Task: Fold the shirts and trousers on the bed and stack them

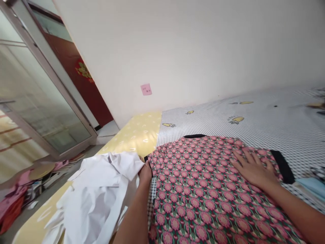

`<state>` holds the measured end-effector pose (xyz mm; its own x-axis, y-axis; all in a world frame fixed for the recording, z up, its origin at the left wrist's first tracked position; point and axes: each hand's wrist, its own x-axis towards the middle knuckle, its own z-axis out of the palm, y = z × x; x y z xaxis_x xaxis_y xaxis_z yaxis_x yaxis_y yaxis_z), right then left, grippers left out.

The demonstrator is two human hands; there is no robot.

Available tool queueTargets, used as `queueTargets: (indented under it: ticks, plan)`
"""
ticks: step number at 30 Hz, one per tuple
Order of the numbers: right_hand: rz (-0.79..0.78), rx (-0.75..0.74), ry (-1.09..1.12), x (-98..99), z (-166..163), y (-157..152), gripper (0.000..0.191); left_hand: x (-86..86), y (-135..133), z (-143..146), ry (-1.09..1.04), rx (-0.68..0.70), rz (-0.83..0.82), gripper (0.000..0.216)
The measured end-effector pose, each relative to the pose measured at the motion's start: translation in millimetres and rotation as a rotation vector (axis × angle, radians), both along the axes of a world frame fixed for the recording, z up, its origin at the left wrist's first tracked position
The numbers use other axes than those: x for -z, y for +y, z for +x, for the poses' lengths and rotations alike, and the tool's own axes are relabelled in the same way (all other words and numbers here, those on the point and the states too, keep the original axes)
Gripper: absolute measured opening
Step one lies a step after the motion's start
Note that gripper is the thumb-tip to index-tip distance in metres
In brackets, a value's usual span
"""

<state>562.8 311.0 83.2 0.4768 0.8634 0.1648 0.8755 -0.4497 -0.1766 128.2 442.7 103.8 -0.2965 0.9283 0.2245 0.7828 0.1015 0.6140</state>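
Note:
A pink floral short-sleeved shirt (195, 183) with black cuffs and a black neckline lies spread out on the bed. My left hand (145, 173) is at its left sleeve, closed on the edge by the black cuff; some of its fingers are hidden. Flat on the right sleeve area rests my right hand (256, 169), fingers spread and palm down. A crumpled white garment (101, 183) lies just left of my left hand, close beside it.
Beneath the clothes are a checked sheet (215, 118) and a yellow sheet (142, 128). Light blue cloth (312, 188) lies at the right edge. A pink note (146, 89) is on the wall. Left of the bed are a glass door (50, 98) and floor clutter.

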Motion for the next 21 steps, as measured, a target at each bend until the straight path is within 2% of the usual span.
queueTargets:
  ticks: [3,6,8,9,11,16,21]
  plan:
    - [0.075,-0.085,-0.114,5.4,-21,-23,0.066,6.8,1,-1,-0.010,-0.002,0.052,0.058]
    - [0.268,-0.375,-0.269,30.6,-50,-61,0.057,12.6,2,-2,0.002,0.033,0.093,0.053]
    - [0.293,-0.543,-0.289,46.6,-67,-84,0.051,14.0,3,-3,0.020,0.071,0.107,0.047]
    - [0.292,-0.582,-0.284,51.5,-74,-92,0.050,13.5,3,-4,0.031,0.088,0.111,0.044]
    - [0.283,-0.585,-0.266,54.1,-81,-99,0.051,10.3,2,-6,0.052,0.108,0.117,0.036]
    - [0.335,-0.498,-0.220,43.1,-86,-92,0.055,-8.2,-5,-7,0.086,0.090,0.114,0.019]
    - [0.399,-0.461,-0.135,42.3,-94,-88,0.054,-48.2,-21,21,0.196,0.114,0.174,0.011]
